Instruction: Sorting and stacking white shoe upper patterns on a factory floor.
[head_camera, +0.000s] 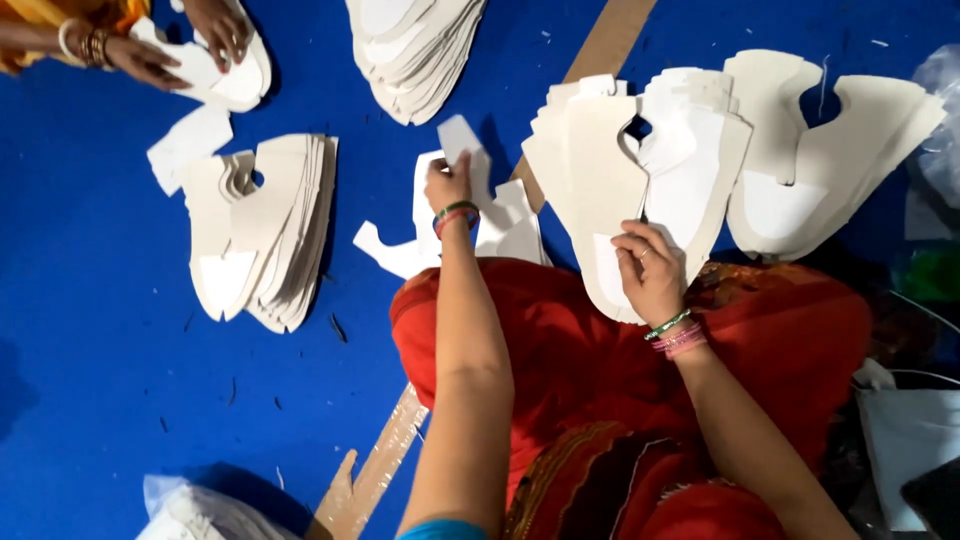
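My left hand (447, 184) pinches a small white cut piece (461, 139) and lifts it above a flat white shaped piece (420, 245) lying on the blue floor sheet (90, 300). My right hand (650, 265) presses on the lower end of a fanned stack of cream shoe-shaped pieces (590, 170) resting against my red-clad knee (600, 350). Both wrists wear bangles.
More fanned stacks lie at the left (262, 225), top centre (415, 50) and right (820, 150). Another person's hands (185, 45) handle white pieces at top left. A long brown cardboard strip (375, 470) runs diagonally. Bags sit at bottom left (195, 512) and right (905, 450).
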